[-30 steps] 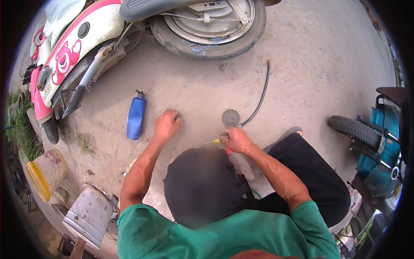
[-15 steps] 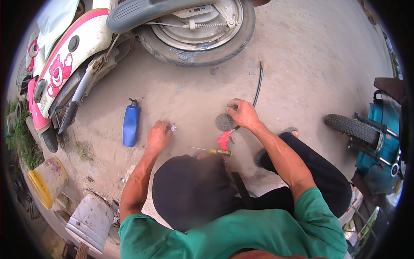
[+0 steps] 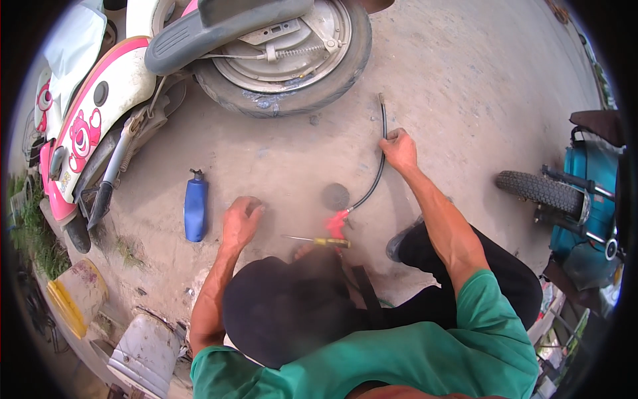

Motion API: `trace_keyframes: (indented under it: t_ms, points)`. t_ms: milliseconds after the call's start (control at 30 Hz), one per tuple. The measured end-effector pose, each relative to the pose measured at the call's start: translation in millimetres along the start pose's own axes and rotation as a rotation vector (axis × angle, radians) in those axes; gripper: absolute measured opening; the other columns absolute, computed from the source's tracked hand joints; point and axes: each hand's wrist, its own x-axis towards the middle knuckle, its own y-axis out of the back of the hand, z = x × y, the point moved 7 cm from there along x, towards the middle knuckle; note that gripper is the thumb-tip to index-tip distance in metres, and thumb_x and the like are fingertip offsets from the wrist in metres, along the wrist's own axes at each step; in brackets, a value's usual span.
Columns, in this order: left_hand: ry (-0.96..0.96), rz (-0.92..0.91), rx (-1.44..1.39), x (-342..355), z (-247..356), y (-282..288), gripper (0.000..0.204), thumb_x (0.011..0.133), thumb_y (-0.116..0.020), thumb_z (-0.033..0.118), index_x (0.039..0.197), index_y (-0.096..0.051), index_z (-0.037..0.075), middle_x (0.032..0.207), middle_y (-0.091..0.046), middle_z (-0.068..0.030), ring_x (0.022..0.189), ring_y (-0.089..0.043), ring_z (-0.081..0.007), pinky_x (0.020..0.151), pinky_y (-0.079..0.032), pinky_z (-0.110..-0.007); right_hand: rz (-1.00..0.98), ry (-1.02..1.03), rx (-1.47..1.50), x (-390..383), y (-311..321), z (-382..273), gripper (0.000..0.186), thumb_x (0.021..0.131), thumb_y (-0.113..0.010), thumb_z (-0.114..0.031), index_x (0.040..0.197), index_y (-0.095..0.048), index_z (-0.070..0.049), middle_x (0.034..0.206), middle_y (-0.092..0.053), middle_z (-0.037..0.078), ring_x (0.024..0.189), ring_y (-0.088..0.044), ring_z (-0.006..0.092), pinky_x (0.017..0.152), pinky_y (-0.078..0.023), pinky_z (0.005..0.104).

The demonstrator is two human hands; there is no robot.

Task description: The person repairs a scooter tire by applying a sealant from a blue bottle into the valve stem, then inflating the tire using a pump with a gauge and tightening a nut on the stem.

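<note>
My right hand [image 3: 399,147] is stretched forward and closed around a thin black hose [image 3: 379,174] near its far end. The hose curves back to a red fitting [image 3: 336,225] on the concrete. Beside it lie a dark round disc [image 3: 335,196] and a screwdriver with a yellow handle [image 3: 324,242]. My left hand [image 3: 241,219] rests palm down on the ground with bent fingers and holds nothing that I can see. A blue bottle [image 3: 195,210] lies just left of it. My black cap hides the ground right below me.
A scooter's rear wheel [image 3: 292,93] lies ahead, with its pink and white body [image 3: 90,126] to the left. A teal scooter with a small tyre [image 3: 541,189] stands at the right. A yellow container [image 3: 70,302] and a white can [image 3: 143,352] sit at the lower left.
My right hand left the screwdriver on the ground, passed the round disc and reached forward along the hose to grip it. My left hand stayed on the ground.
</note>
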Motion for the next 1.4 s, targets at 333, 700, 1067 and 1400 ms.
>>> trace_keyframes:
  t_ms: [333, 700, 1067, 1400]
  points:
    - [-0.276, 0.108, -0.918, 39.3, 191.2, 32.4, 0.057, 0.107, -0.058, 0.034, 0.146, -0.046, -0.006, 0.113, -0.072, -0.0175, 0.103, -0.072, -0.0231, 0.092, -0.055, -0.036, -0.363, 0.432, 0.415, -151.1, 37.6, -205.3, 0.030, 0.079, -0.080, -0.018, 0.094, -0.062, 0.000, 0.082, -0.068, 0.011, 0.073, -0.068, 0.0225, 0.067, -0.055, 0.0380]
    - [-0.155, 0.065, -0.421, 27.2, 206.8, 79.5, 0.053, 0.095, -0.070, 0.017, 0.139, -0.051, -0.005, 0.083, -0.061, -0.0032, 0.060, -0.055, -0.0082, 0.056, -0.045, -0.025, -0.699, 0.296, 0.427, -199.0, 3.9, -189.9, 0.044, 0.085, -0.079, -0.037, 0.102, -0.066, 0.002, 0.085, -0.074, 0.016, 0.085, -0.074, 0.0275, 0.073, -0.057, 0.0396]
    - [-0.264, 0.497, -0.419, 23.0, 178.2, 83.6, 0.062, 0.097, -0.076, 0.023, 0.143, -0.044, -0.004, 0.101, -0.067, -0.0088, 0.073, -0.062, -0.0122, 0.066, -0.052, -0.029, -1.026, -0.051, 0.306, -254.7, -124.0, -48.4, 0.051, 0.089, -0.073, -0.039, 0.117, -0.067, 0.003, 0.100, -0.076, 0.017, 0.096, -0.072, 0.0259, 0.089, -0.055, 0.0384]
    - [-0.258, 0.399, -0.360, 32.2, 181.8, 69.5, 0.057, 0.098, -0.072, 0.023, 0.144, -0.052, -0.005, 0.094, -0.068, -0.0080, 0.067, -0.056, -0.0108, 0.062, -0.049, -0.028, -1.111, -0.014, 0.337, -259.9, -142.0, -18.0, 0.039, 0.091, -0.070, -0.036, 0.112, -0.071, -0.004, 0.101, -0.075, 0.009, 0.091, -0.069, 0.0177, 0.087, -0.052, 0.0313]
